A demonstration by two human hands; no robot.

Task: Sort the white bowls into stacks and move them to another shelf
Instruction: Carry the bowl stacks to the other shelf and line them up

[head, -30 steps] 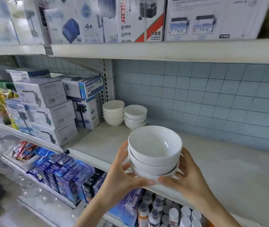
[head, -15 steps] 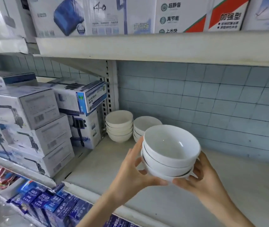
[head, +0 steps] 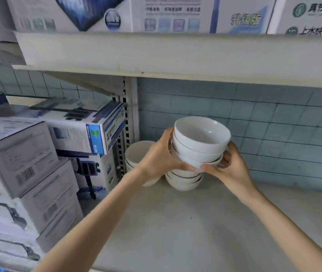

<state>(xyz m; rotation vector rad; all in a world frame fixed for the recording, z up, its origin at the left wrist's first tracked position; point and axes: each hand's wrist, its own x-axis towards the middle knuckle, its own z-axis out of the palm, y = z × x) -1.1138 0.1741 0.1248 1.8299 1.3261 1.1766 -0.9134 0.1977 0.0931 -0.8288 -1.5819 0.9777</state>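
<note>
Bowls, white, nested 3 deep as a held stack (head: 201, 142), sit btwn both hands just right of the slotted upright (head: 125, 124), up off the shelf (head: 175, 222). Left hand (head: 160, 160) grip: fingers curled round the stack's side nearest the upright, thumb along its lower front edge. Right hand (head: 228, 165) grip: fingers wrapped round the side farthest from the upright, thumb tip nearly meeting the other thumb under the front. Top bowl's mouth tilts a little toward the camera. Directly below, a lower stack (head: 183, 181) of white bowls w/ thin dark rim lines rests on the shelf; can't tell if the held stack touches it. A third stack (head: 136, 154) stands right beside the upright, partly hidden behind the left wrist. Left of the upright: product boxes (head: 77, 130) piled several high. Behind and right of the upright, tiled wall (head: 273, 124); above it, an upper shelf (head: 175, 54) w/ more cartons.
</note>
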